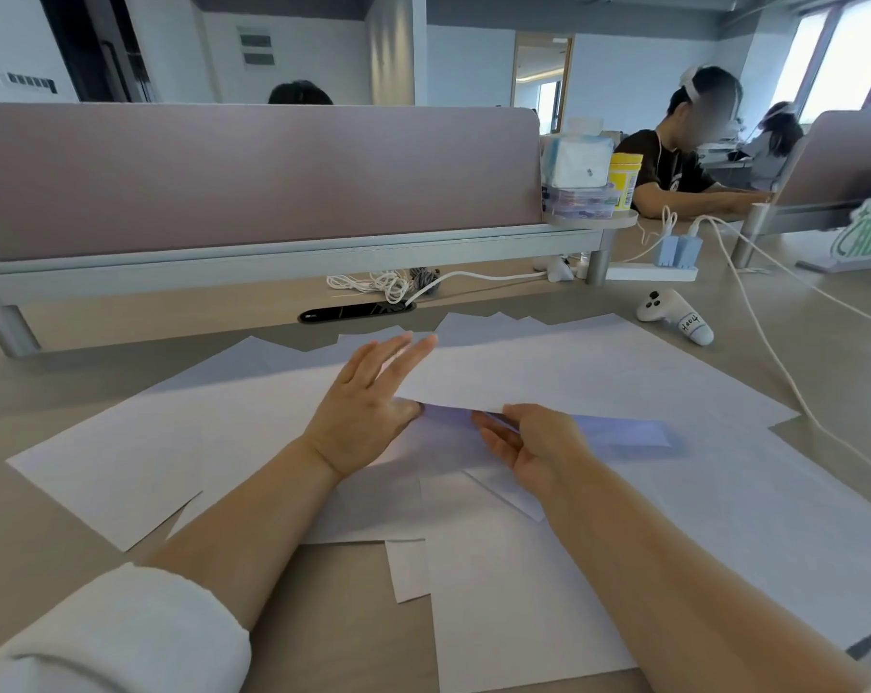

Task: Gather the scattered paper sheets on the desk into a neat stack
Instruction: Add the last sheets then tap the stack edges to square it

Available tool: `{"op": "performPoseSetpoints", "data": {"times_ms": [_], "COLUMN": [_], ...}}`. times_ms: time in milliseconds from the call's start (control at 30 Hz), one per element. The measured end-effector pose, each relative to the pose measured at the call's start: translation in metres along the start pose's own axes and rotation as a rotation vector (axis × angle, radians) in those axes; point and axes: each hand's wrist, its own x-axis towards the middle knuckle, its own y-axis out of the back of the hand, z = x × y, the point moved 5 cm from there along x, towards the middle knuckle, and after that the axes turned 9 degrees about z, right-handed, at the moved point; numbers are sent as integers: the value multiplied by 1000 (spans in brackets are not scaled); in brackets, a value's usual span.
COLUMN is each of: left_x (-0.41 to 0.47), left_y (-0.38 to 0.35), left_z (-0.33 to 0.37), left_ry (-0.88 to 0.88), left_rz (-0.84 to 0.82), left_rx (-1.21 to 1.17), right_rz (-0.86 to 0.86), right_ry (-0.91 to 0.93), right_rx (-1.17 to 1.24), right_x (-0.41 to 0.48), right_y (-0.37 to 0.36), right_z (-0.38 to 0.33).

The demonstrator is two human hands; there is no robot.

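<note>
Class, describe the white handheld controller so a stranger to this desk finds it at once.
Start at the long mauve desk divider, then follow it right to the white power strip. Just in front of the strip, beyond the paper sheets, lies the controller. Only it has dark buttons and a handwritten label.

This is an open-plan office: a long pale desk (48, 392) is fenced along its far edge by a padded mauve divider panel (253, 177) on a metal rail, with a cable port (356, 311) sunk into the top and a white power strip (651, 272) holding blue chargers. Beyond it another person (673, 167) sits at a neighbouring desk beside a second divider (843, 157) — more heads show further off. Tall windows (843, 47) and white paper sheets (598, 372) spread over the desk fit the same setting.
</note>
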Motion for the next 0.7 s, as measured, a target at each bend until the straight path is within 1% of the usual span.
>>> {"op": "performPoseSetpoints", "data": {"times_ms": [100,133,200,233,267,333,367,400,433,467,500,533,600,633,667,700], "left_x": [-5,-8,-12,-15,-17,-20,-21,-21,-22,-22,-23,-24,-25,-25,-25,-25], "left_y": [-9,-12,-15,-15,-15,-12,-9,-7,-5,-3,-1,-1,0,0,1,2], "left_z": [-1,-4,-12,-18,-24,-33,-37,-39,-42,-44,-47,-49,-53,-54,-54,-54], "left_ry": [-71,-44,94,168,234,325,356,383,407,437,469,504,543,544,540,539], "left_rz": [-123,-165,-231,-225,-211,-141,-102,-81,-58,-42,-29,-24,-22,-15,-9,-2], "left_rx": [-62,-91,-164,-198,-219,-247,-262,-275,-282,-288,-298,-309,-327,-336,-342,-349], "right_rz": [-42,-62,-110,-118,-100,32,104,155,180,208,247,289,349,328,271,202], "right_ry": [-43,-55,-22,60,218,682,915,1085,1187,1245,1309,1380,1484,1492,1474,1397], "right_rx": [-92,-168,-393,-501,-595,-805,-944,-1140,-1362,-1547,-1669,-1745,-1769,-1831,-1906,-1971], "right_x": [-4,-6,-15,-18,-18,-21,-26,-28,-26,-24,-24,-25,-28,-27,-22,-16], "right_y": [-4,-4,-4,-5,-5,-6,-8,-11,-14,-15,-16,-18,-22,-24,-26,-26], "right_z": [7,8,4,-2,-11,-34,-42,-45,-43,-41,-40,-39,-38,-35,-31,-27]}}
